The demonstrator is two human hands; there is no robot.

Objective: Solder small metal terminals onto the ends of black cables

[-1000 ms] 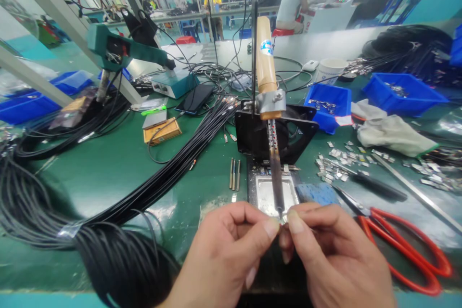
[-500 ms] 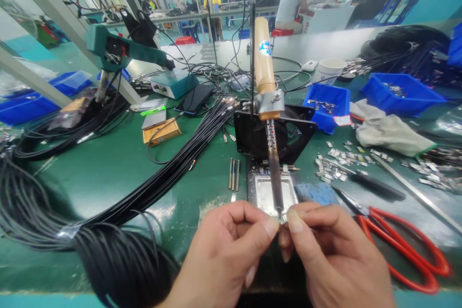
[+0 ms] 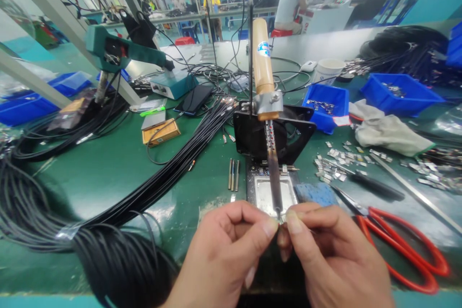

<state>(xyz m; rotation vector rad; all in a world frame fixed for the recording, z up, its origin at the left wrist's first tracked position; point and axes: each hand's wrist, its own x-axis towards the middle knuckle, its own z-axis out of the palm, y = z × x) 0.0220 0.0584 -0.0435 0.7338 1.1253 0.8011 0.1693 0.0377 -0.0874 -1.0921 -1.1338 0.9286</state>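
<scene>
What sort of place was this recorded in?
Probably a cable-assembly workshop: a clamped soldering iron, bundled black cables and loose metal connectors share the green bench.

A worker's bare left hand (image 3: 229, 255) and bare right hand (image 3: 335, 255), with short, rounded thumbnails (image 3: 272, 225), at a workbench (image 3: 198, 173).

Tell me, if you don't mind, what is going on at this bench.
A person's left hand and right hand come together at the tip of a wooden-handled soldering iron, held pointing downward by a clamp. Their fingers pinch a small part there, mostly hidden; whether the tip touches it is unclear. A metal tray sits beyond the hands, red-handled scissors lie to the right, and a bundle of black cables lies left.
</scene>
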